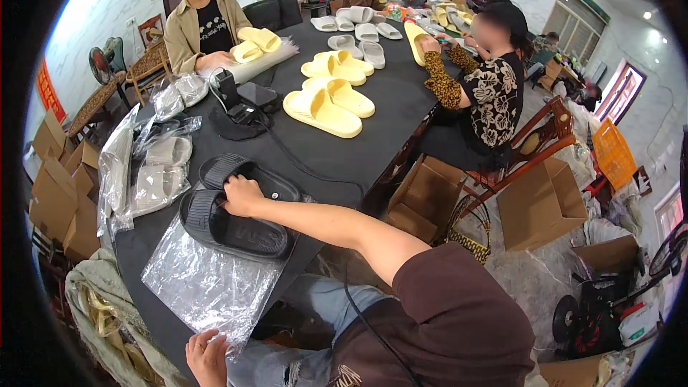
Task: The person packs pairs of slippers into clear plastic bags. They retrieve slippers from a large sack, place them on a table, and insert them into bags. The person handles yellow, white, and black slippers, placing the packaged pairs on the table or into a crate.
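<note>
A pair of black slide sandals point(247, 236) lies on the near part of the dark table, side by side, with their ribbed straps toward the left. My right hand point(242, 196) reaches across and grips them at the straps, its fingertips hidden between the two. Under the nearer sandal spreads a flat clear plastic bag point(208, 279), extending to the table's near edge. At that bag's near corner is my left hand point(206, 358), with curled fingers that pinch the plastic edge.
Bagged grey slides point(161, 179) lie left of the black pair. Yellow slides point(326, 111) sit farther along the table point(301, 158), beyond a black cable and a dark device point(240, 100). Co-workers sit around it; one handles a yellow slide point(414, 41). Cardboard boxes point(423, 197) stand right.
</note>
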